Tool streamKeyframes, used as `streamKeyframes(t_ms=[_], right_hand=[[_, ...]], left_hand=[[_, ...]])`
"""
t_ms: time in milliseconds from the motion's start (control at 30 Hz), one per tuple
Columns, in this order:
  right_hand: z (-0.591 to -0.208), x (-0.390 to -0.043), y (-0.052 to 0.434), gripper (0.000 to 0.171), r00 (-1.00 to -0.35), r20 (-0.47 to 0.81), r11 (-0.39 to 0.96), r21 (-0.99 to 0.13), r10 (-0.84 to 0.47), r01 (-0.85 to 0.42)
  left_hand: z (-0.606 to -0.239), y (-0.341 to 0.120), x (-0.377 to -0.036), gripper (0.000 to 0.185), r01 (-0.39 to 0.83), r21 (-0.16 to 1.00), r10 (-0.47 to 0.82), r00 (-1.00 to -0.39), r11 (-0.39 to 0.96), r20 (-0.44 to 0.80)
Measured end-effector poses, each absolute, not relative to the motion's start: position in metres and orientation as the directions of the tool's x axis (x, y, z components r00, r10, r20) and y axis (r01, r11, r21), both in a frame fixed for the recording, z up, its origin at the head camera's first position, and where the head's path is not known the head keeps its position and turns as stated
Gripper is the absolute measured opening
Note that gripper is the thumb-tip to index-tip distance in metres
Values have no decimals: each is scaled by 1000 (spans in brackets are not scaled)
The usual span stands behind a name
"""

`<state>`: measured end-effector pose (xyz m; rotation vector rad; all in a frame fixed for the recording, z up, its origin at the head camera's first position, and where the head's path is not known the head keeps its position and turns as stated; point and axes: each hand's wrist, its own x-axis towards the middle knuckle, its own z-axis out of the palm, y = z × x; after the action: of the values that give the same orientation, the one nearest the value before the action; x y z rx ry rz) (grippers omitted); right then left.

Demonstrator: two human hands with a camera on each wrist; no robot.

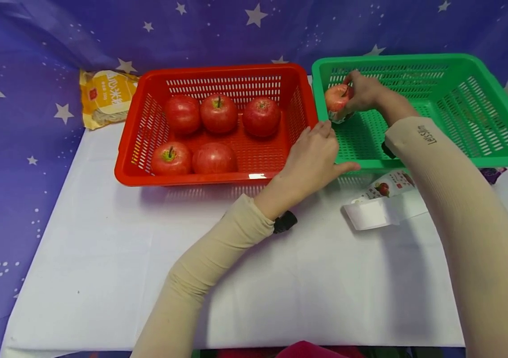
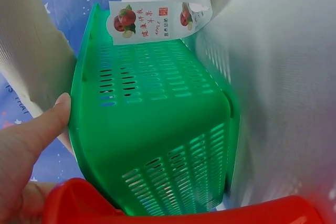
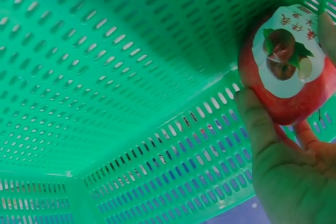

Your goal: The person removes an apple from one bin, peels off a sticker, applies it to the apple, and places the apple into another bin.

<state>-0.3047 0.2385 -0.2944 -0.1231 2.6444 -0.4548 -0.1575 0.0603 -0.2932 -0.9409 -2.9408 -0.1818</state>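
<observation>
Red round apple (image 1: 336, 98) in right hand (image 1: 363, 93), slotted green basket (image 1: 468, 154)

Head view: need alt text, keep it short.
A person's right hand holds a red apple bearing a label inside the green slotted plastic basket, while the left hand rests open against that basket's near corner. Beside it, a red slotted plastic basket holds five red apples on a white cloth-covered table.
</observation>
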Motion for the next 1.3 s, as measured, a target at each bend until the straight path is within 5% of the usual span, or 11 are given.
streamKeyframes(t_ms=[300,500,700,933,1300], right_hand=[[-274,-297,245,106,-874,-444,934,-357,-195,-27],[-263,-283,237,93,-907,-348,887,-458,-237,-56],[-244,-265,203,91,-937,-184,758,-642,-298,-115],[-235,-259,143,93,-910,-118,634,-752,-398,-180],[-241,-286,77,83,-803,-333,793,-552,-494,-259]], left_hand=[[-297,58,-159,72,585,141,574,-811,799,109],[-297,38,-160,71,580,337,582,-806,741,108],[-277,-16,-150,89,461,585,482,-866,667,133],[-263,-120,-128,84,417,607,272,-907,677,320],[-286,-243,-115,98,48,639,32,-999,767,36]])
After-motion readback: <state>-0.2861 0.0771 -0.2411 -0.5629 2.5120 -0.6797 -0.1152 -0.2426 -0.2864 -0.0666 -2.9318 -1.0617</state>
